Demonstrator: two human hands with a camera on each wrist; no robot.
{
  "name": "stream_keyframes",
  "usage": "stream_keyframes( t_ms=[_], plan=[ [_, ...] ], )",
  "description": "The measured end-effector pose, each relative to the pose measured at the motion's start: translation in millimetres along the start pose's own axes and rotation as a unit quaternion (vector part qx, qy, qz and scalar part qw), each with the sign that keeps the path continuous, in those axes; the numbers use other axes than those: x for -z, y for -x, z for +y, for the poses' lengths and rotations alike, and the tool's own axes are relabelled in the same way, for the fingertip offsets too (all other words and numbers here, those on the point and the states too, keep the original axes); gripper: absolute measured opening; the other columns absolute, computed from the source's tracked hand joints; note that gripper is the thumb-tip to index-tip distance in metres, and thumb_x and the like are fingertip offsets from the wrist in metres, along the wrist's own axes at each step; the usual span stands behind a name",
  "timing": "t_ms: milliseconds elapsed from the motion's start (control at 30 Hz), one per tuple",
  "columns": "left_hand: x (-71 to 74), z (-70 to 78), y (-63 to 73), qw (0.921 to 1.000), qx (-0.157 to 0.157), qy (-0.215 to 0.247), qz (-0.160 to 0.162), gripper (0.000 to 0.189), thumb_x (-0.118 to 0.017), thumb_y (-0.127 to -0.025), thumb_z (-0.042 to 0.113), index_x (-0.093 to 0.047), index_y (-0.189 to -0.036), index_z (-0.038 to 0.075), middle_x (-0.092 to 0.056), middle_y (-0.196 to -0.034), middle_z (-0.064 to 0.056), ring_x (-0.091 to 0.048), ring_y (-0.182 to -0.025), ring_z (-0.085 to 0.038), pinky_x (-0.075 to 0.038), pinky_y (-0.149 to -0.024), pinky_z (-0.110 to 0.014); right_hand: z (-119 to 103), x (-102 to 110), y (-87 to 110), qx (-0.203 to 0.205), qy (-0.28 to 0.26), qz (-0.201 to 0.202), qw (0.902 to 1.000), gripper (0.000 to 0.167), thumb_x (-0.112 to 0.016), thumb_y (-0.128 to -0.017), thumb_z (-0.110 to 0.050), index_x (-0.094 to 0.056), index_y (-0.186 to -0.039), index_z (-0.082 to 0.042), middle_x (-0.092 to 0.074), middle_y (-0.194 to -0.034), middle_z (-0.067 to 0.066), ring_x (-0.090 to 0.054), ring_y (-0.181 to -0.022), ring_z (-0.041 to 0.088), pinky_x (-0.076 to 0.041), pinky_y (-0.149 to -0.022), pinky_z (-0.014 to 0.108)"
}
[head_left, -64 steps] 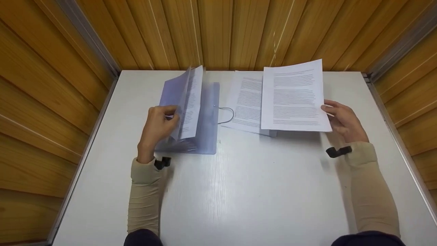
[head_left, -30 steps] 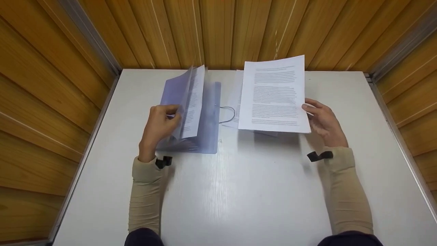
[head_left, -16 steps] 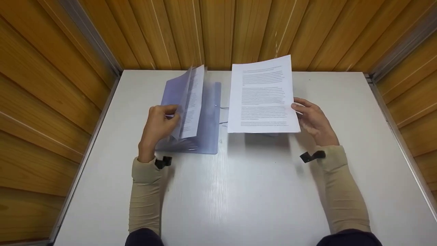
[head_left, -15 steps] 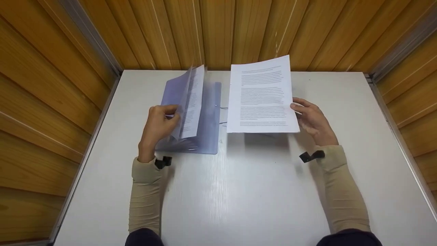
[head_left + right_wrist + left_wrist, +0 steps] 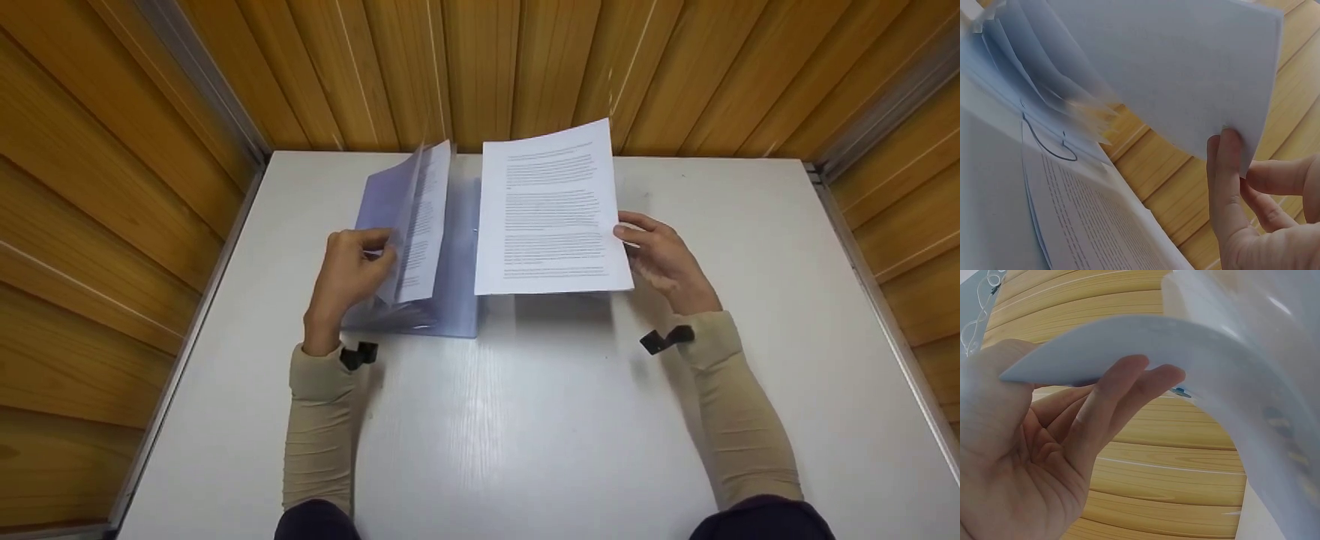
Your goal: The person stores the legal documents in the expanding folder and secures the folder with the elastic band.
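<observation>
Some white printed paper [image 5: 551, 217], likely light, floppy and best gripped by its side, is pinched in my right hand [image 5: 664, 259] near the far edge of the white tabletop [image 5: 562, 420], while my left hand [image 5: 349, 262] pinches the translucent blue, probably slippery plastic folder [image 5: 456, 315].

Two grips [image 5: 345, 274] [image 5: 667, 262], one folder [image 5: 457, 300], one cord [image 5: 1044, 146], two sleeves [image 5: 319, 427] [image 5: 746, 412], papers [image 5: 555, 217] overlapping, uncountable

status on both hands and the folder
Left hand pinching raised leaves of open folder. Right hand holding paper up alongside. Cord loop beside folder, possible snag.
</observation>
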State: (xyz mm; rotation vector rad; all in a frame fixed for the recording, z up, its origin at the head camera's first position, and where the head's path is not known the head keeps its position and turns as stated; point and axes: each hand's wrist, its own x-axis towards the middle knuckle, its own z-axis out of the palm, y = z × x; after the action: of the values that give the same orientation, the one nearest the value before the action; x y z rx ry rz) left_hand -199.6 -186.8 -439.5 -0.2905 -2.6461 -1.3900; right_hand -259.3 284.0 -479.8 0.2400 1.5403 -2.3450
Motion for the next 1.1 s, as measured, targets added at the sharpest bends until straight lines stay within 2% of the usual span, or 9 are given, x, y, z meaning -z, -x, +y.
stream_keyframes(
  t_ms=[300, 433, 667, 1000, 1100],
  plan=[
    [-1.6, -0.6, -0.2, 1.0, -0.004, 0.003, 0.004, 0.035, -0.06, -0.095, 0.003, -0.075, -0.126, -0.007, -0.076, -0.121, -0.025, -0.078, -0.105, -0.035, -0.064, -0.086, -0.05, 12, -14, -7.1, -0.01, -0.008, -0.023, 0.9996, 0.034, -0.07, -0.099, 0.001, -0.062, -0.132, -0.003, -0.074, -0.119, 0.01, -0.073, -0.103, 0.022, -0.061, -0.083, 0.03],
    [-1.4, 0.6, 0.3, 1.0, 0.0, 0.006, -0.001, 0.035, -0.06, -0.096, 0.004, -0.075, -0.126, -0.006, -0.076, -0.121, -0.024, -0.077, -0.105, -0.034, -0.064, -0.086, -0.051, 17, -19, -9.5, -0.022, -0.011, -0.027, 0.9993, 0.038, -0.069, -0.1, 0.002, -0.058, -0.136, -0.002, -0.073, -0.119, 0.01, -0.073, -0.103, 0.021, -0.062, -0.083, 0.03],
    [-0.2, 1.4, 1.1, 1.0, -0.002, 0.006, -0.002, 0.036, -0.06, -0.096, 0.004, -0.075, -0.127, -0.005, -0.076, -0.121, -0.023, -0.077, -0.104, -0.032, -0.064, -0.085, -0.05, 24, -29, -12.8, -0.027, 0.015, -0.027, 0.9992, 0.043, -0.066, -0.103, 0.0, -0.052, -0.144, 0.0, -0.073, -0.12, 0.008, -0.072, -0.103, 0.02, -0.061, -0.083, 0.03],
    [-1.1, 0.1, 0.8, 0.9999, -0.01, 0.005, 0.003, 0.034, -0.061, -0.095, 0.003, -0.077, -0.124, -0.004, -0.079, -0.116, -0.02, -0.078, -0.1, -0.028, -0.063, -0.081, -0.041, 32, -43, -18.1, -0.037, 0.001, -0.034, 0.9987, 0.041, -0.066, -0.102, 0.002, -0.056, -0.142, -0.002, -0.072, -0.123, 0.012, -0.074, -0.107, 0.022, -0.063, -0.085, 0.032],
    [-1.8, -0.5, 0.5, 0.9999, -0.013, 0.006, 0.002, 0.034, -0.06, -0.095, 0.003, -0.077, -0.123, -0.004, -0.079, -0.115, -0.02, -0.078, -0.1, -0.028, -0.063, -0.078, -0.034, 34, -47, -20.5, -0.045, -0.006, -0.033, 0.9984, 0.045, -0.067, -0.101, 0.002, -0.055, -0.144, -0.001, -0.072, -0.123, 0.013, -0.074, -0.106, 0.023, -0.064, -0.084, 0.033]
  ],
)
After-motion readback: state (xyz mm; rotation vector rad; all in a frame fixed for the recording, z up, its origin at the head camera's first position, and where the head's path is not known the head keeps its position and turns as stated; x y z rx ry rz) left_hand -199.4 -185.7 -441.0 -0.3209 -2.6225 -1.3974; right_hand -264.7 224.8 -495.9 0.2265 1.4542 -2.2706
